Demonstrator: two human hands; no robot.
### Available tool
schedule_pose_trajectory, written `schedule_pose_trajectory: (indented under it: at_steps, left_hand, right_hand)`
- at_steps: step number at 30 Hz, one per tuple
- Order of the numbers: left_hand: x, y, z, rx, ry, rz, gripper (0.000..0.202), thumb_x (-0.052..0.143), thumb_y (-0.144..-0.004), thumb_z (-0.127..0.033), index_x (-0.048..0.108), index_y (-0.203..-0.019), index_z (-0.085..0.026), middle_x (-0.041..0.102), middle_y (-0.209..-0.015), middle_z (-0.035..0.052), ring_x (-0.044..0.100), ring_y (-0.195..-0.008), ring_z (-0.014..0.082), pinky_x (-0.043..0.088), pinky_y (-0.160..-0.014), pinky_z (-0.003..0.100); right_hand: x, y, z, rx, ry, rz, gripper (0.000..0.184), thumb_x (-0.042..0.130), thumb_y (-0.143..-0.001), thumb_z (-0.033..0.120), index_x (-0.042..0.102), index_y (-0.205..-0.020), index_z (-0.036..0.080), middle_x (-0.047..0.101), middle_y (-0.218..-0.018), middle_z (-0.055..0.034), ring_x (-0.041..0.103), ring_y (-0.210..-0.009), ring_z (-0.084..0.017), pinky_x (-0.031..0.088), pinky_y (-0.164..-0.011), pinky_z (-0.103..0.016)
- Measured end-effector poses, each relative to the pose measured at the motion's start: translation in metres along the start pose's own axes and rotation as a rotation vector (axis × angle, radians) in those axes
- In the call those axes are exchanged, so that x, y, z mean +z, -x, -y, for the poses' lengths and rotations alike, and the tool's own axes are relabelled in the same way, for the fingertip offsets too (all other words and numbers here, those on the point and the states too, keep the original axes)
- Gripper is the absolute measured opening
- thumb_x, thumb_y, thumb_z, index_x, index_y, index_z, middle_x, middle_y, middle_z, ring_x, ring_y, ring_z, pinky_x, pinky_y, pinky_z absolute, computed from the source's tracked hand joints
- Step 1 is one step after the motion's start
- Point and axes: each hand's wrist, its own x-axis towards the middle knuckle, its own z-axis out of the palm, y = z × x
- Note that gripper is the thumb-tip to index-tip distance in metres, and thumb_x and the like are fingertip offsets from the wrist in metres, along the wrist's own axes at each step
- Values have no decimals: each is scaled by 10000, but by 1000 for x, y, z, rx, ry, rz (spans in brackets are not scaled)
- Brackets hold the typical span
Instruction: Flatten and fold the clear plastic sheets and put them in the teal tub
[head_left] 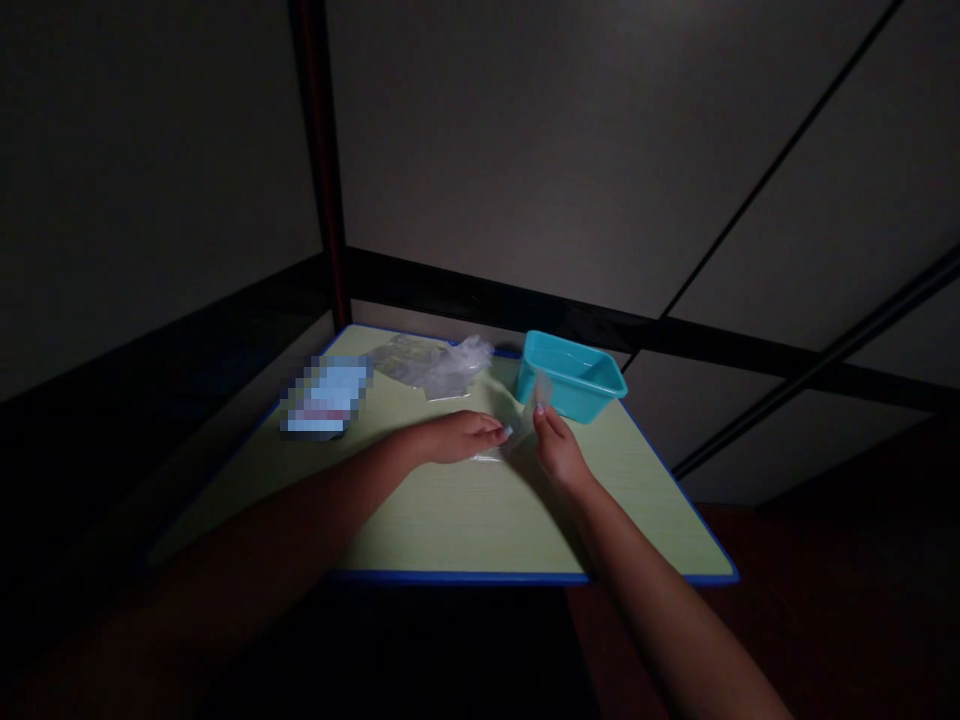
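A small clear plastic bag (523, 428) stretches between my two hands above the middle of the table. My right hand (559, 450) pinches its upper part between thumb and fingers, so that a corner stands up past the fingertips. My left hand (465, 437) lies low over the tabletop, its thumb and fingers closed at the bag's left side; part of the bag is hidden under them. Just beyond my right hand stands a turquoise plastic basket (574, 385). Behind my left hand is a crumpled heap of clear plastic bags (446, 368).
The pale table (465, 530) has a blue edge and stands in a dim corner against light wall panels (510, 150). On its left side is a blurred-out bright rectangular object (328, 395). A dark reddish floor (825, 570) shows at the right.
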Motion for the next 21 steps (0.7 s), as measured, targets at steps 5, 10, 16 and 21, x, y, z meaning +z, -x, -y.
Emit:
schedule_pose_trajectory:
  at_steps: [5,10,16,21]
  left_hand:
    - [8,2,-4,123,-19,104,506,349,-891,-588,652,-978,-192,656,-1013,48,574,-979,196,409,-871,293]
    - [10,4,-10,153,-104,101,447,367,-905,-543,640,-1047,-220,631,-1037,52,563,-1006,197,393,-888,292]
    - [14,4,-12,244,-389,83,386,332,-940,-443,641,-1034,-230,622,-1014,60,543,-996,207,383,-890,317]
    - [16,6,-15,265,-521,78,386,337,-939,-431,663,-975,-227,636,-1001,63,512,-1016,229,376,-899,355]
  right_hand:
    - [-3,-1,1,36,52,-7,598,468,-746,665,653,-1041,180,670,-1073,-73,471,-1183,-276,280,-1053,-428]
    - [-2,-1,-2,42,14,23,557,489,-749,642,652,-1039,195,656,-1103,-55,517,-1116,-262,327,-1011,-415]
    - [0,0,-11,76,1,46,492,488,-764,608,658,-983,202,682,-947,-16,558,-999,-227,394,-926,-381]
    - [4,4,-9,103,-12,93,495,499,-765,604,665,-978,189,692,-854,-20,592,-884,-222,436,-868,-380]
